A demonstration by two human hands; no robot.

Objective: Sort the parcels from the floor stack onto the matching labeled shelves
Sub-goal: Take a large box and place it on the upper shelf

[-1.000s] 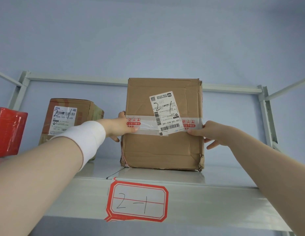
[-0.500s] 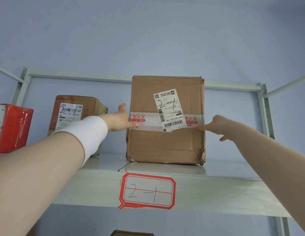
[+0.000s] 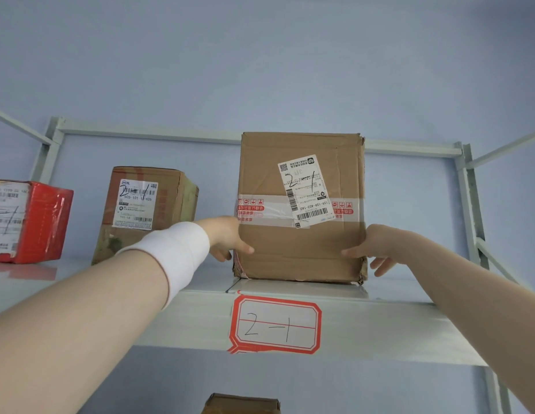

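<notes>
A brown cardboard parcel [image 3: 302,243] with a white label marked "2-1" stands upright on the grey metal shelf [image 3: 380,330]. The shelf's front edge carries a red-framed tag [image 3: 275,324] reading "2-1". My left hand [image 3: 227,240], white band on the wrist, holds the parcel's lower left edge, thumb on the front face. My right hand [image 3: 377,249] holds the lower right edge the same way, its fingers spread behind the corner.
A second brown parcel [image 3: 146,204] marked "2-1" stands to the left on the same shelf, and a red parcel [image 3: 30,222] sits at the far left. Shelf uprights [image 3: 472,210] rise at the right. The top of another box [image 3: 242,403] shows below the shelf.
Both hands have slid down from the tape band at mid-height to the parcel's lower edges. The parcel stands a little further back on the shelf.
</notes>
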